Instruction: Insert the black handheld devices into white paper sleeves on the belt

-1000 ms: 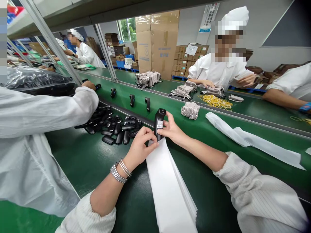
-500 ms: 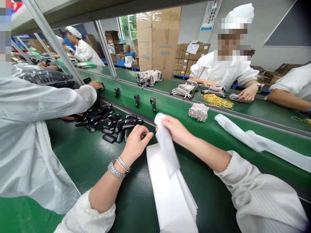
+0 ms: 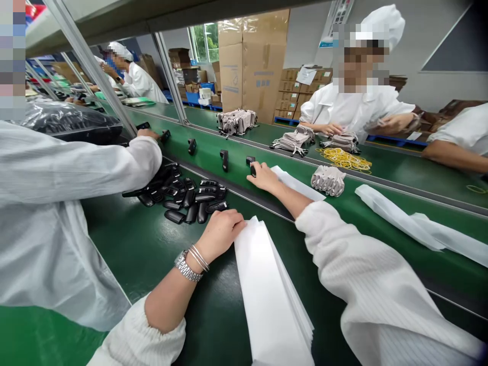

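My left hand (image 3: 221,230) is closed, its thumb and fingertips pinching the top corner of a fanned stack of long white bags (image 3: 269,290) on the green worktop. Farther off, my right hand (image 3: 265,178) reaches over the green belt, fingers curled round a small black handheld device (image 3: 250,160) that they partly cover. Just right of that hand, a single white bag (image 3: 299,184) lies flat on the belt, partly hidden by my forearm. More black devices stand in a row to the left, the nearest black device (image 3: 224,160) close by.
Black plastic casings (image 3: 190,198) are heaped at left, beside a co-worker's sleeve (image 3: 76,162). On the belt lie a bundle of pale cords (image 3: 328,180) and more white bags (image 3: 396,218). Yellow rubber bands (image 3: 345,158) and cord bundles lie before a person opposite.
My right hand has let go of the single white bag, now on the belt, and moved forward onto a black device. My left hand has come down onto the stack's corner.
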`<state>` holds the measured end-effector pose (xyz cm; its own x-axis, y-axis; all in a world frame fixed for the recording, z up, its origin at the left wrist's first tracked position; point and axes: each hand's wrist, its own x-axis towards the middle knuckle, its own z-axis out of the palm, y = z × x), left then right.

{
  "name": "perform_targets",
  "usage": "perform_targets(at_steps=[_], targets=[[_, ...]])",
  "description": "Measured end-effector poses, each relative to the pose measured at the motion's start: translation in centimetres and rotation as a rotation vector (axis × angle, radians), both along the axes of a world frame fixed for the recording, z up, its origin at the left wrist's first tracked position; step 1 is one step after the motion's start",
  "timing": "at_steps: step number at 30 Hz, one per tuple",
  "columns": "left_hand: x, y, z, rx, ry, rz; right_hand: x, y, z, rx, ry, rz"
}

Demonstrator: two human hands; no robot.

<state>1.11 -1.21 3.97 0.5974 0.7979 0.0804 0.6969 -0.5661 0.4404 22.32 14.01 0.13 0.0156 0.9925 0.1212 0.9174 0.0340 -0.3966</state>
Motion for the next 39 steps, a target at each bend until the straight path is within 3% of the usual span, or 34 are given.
perform_targets(at_steps=[3,8,10,13,15,18,23,30,33,36,39], targets=[[0.2,0.1,-0.3,0.022,-0.044,-0.03,-0.2,1.4,-0.9,0.018,0.064,-0.079],[0.3,0.4,-0.6,0.07,-0.123,-0.033,0.9,1.3,-1.3,0.035,0.659,-0.217],[0.2,0.7,-0.7,0.12,-0.122,-0.02,0.8,-0.4,-0.8,0.013,0.886,-0.145],[0.1,1.0,-0.9,0.182,-0.164,0.027,0.3,-4.7,0.6,0.006,1.3,0.145],[0.1,1.2,-1.0,0.205,-0.216,0.042,-0.2,-7.7,1.5,-0.039,1.409,0.266],[0.2,1.3,-0.9,0.218,-0.313,0.019,-0.9,-10.5,2.0,-0.085,1.45,0.34],[0.5,1.0,-0.2,0.231,-0.476,-0.035,-2.1,-11.6,1.2,-0.07,1.388,0.412],[0.2,1.4,-0.1,0.308,-0.707,0.192,-4.5,-14.2,1.1,-0.427,1.25,0.634],[0.1,2.0,-0.4,0.247,-0.688,0.225,-4.4,-14.2,1.9,-0.483,1.323,0.553],[-0.1,2.3,-0.8,0.168,-0.512,0.243,-2.1,-12.0,3.5,-0.195,1.305,0.307],[-0.4,2.2,-0.9,0.032,-0.238,0.214,1.8,-7.9,4.8,0.251,0.889,0.118]])
